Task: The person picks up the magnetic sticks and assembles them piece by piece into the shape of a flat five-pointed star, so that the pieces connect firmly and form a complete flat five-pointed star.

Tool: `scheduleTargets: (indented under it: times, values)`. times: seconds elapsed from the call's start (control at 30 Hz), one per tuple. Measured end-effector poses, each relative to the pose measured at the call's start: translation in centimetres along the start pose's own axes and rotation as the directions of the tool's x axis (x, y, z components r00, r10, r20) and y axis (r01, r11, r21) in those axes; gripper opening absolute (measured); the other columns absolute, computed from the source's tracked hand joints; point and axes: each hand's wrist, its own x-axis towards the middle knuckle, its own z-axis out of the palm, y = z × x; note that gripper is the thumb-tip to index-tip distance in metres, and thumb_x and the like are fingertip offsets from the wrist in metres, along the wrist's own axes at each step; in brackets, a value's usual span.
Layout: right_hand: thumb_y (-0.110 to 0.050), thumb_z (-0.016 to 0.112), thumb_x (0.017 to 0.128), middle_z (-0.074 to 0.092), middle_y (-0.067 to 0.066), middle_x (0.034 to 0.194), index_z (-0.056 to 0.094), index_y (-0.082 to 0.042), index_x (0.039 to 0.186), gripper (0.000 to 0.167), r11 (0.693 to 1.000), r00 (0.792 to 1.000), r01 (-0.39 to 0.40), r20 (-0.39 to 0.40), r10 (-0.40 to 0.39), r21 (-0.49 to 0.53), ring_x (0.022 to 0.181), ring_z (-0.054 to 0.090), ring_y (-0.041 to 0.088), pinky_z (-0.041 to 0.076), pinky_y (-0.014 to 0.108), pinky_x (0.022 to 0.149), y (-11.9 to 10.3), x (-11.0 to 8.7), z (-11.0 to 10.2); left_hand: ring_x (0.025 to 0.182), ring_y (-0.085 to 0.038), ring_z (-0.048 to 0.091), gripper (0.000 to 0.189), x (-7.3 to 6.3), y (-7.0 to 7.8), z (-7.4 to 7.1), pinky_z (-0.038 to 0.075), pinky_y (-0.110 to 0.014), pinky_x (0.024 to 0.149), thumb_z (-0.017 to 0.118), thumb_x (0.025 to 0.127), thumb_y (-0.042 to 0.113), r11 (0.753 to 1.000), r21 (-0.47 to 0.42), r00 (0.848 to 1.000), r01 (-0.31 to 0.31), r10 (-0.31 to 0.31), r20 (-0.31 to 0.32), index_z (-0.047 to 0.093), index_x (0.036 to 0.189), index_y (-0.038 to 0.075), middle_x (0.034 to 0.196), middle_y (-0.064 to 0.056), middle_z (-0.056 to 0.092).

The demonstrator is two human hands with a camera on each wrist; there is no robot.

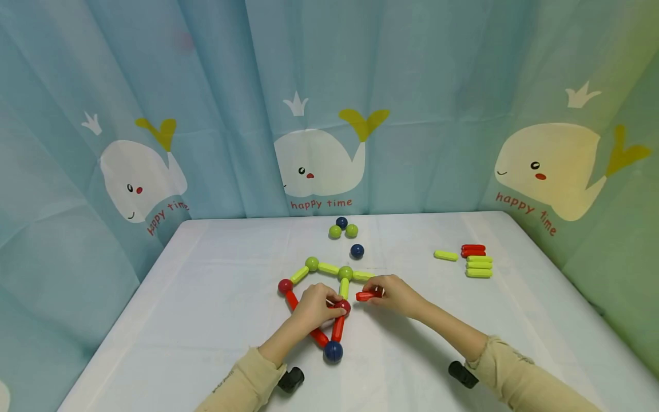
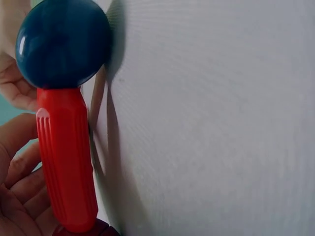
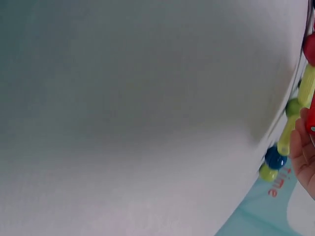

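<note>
A flat figure of magnetic sticks and balls lies on the table. My left hand (image 1: 310, 309) pinches its inner red ball (image 1: 343, 308) between thumb and fingers. From that ball a red stick (image 1: 337, 329) runs to the large blue ball (image 1: 333, 351), also seen close up in the left wrist view. A lime stick (image 1: 344, 289) joins the red ball to a green ball (image 1: 345, 273). My right hand (image 1: 395, 293) holds a loose red stick (image 1: 364, 296) just right of the red ball, apart from it. The right hand partly covers the end of another lime stick (image 1: 362, 276).
Two green balls (image 1: 335, 232) and two blue balls (image 1: 357, 250) lie beyond the figure. At the right are spare red sticks (image 1: 473, 250) and several lime sticks (image 1: 479, 266). A whale-print curtain (image 1: 319, 160) hangs behind the table (image 1: 206, 274).
</note>
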Motion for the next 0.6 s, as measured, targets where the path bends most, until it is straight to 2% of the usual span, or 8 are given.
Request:
scheduleTargets:
  times: [0.23,0.47,0.6]
  values:
    - [-0.006,0.072,0.08,0.069,0.003,0.081,0.069,-0.003,0.089,0.011,0.999,0.997,0.05,0.06,-0.05,-0.01,0.069,0.052,0.007,0.043,0.016,0.062,-0.59,0.37,1.11,0.077,-0.015,0.067,0.019,-0.09,0.03,0.06,0.053,-0.024,0.068,0.078,0.076,0.015,0.999,0.042,0.999,-0.032,0.033,-0.025,0.075,0.091,0.003,0.086,-0.006,0.073]
    - [-0.008,0.071,0.082,0.068,0.003,0.081,0.069,-0.002,0.093,0.012,0.999,0.995,0.034,0.089,-0.034,0.005,0.067,0.052,0.004,0.045,0.016,0.06,-0.39,0.58,0.68,0.077,-0.015,0.067,0.019,-0.05,0.02,0.01,0.053,-0.023,0.068,0.078,0.076,0.015,0.999,0.039,0.999,-0.038,0.039,-0.025,0.075,0.09,0.003,0.086,-0.006,0.073]
    - [-0.009,0.067,0.086,0.066,0.003,0.079,0.068,-0.001,0.093,0.011,1.0,0.999,0.018,0.034,-0.018,0.011,0.068,0.053,0.005,0.045,0.018,0.06,0.01,0.82,0.25,0.076,-0.014,0.066,0.019,-0.11,-0.06,0.04,0.053,-0.023,0.066,0.078,0.076,0.015,0.998,0.039,0.999,-0.04,0.041,-0.025,0.075,0.09,0.002,0.086,-0.006,0.073]
